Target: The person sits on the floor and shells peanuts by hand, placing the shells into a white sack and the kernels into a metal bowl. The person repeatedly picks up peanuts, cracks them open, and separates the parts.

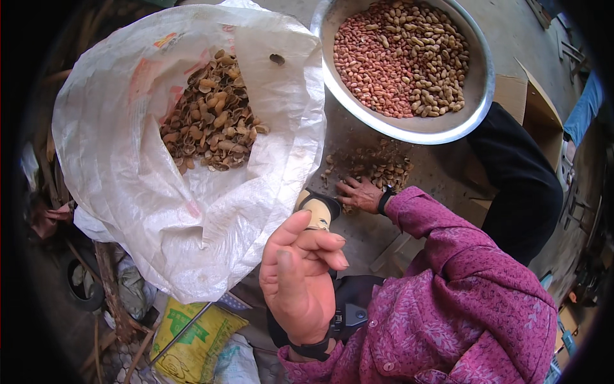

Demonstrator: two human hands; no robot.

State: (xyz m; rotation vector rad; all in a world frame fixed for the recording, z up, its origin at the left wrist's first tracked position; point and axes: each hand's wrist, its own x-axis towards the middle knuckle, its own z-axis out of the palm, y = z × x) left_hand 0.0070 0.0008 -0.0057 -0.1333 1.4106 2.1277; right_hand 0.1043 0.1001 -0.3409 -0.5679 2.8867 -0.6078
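My left hand [300, 281] is raised near the sack's lower right edge, palm up with its fingers loosely bent and apart; nothing shows in it. Down on the floor, my right hand [361, 195] lies with fingers spread at the near edge of a small heap of broken peanut shells [390, 169]. A large white woven sack [102, 141] gapes at the left, with many empty peanut shells [214, 115] inside. Beyond the right hand stands a wide metal basin [414, 136]. Reddish shelled peanuts [371, 67] fill its left part, and unshelled peanuts [441, 57] its right.
My black-trousered leg [521, 185] extends at the right, beside a cardboard box [511, 93]. Another person's blue trouser leg [585, 109] shows at the far right edge. Below the sack are a yellow bag [192, 339], a wooden branch [112, 288] and a dark tyre [83, 288].
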